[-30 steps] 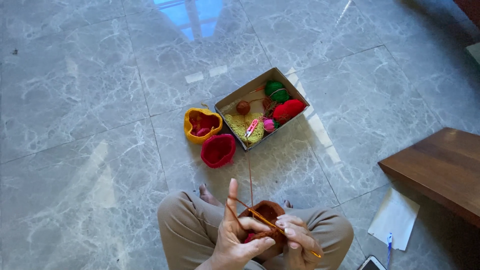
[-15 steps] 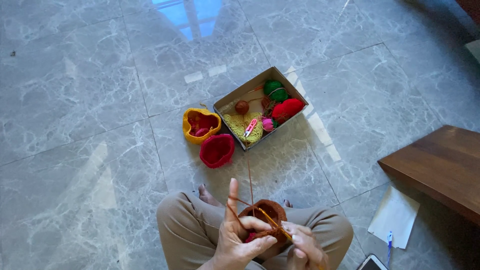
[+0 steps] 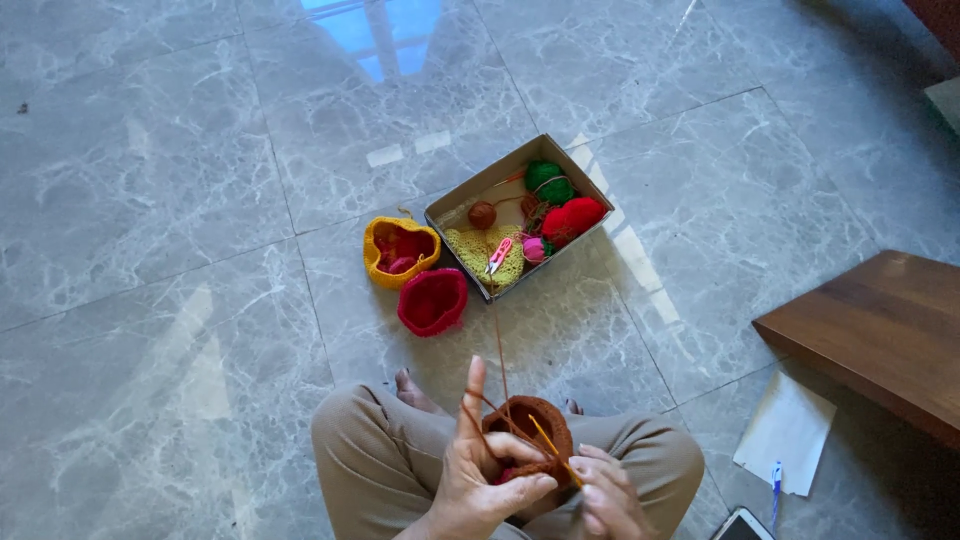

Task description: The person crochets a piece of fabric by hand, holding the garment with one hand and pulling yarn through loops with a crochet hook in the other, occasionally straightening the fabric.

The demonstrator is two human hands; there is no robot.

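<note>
From the head view, the person is sitting cross-legged on the marble floor (image 3: 180, 200), working over the lap. The left hand (image 3: 480, 475) is clenching a brown crocheted cup (image 3: 530, 435), index finger raised to tension the brown yarn strand (image 3: 497, 345) running up toward the cardboard box (image 3: 470, 205). The right hand (image 3: 608, 492) is grasping a yellow crochet hook (image 3: 548, 445), its long axis slanting up-left into the cup. A red crocheted bowl (image 3: 433, 301) and a yellow one (image 3: 400, 252) are lying just left of the box.
</note>
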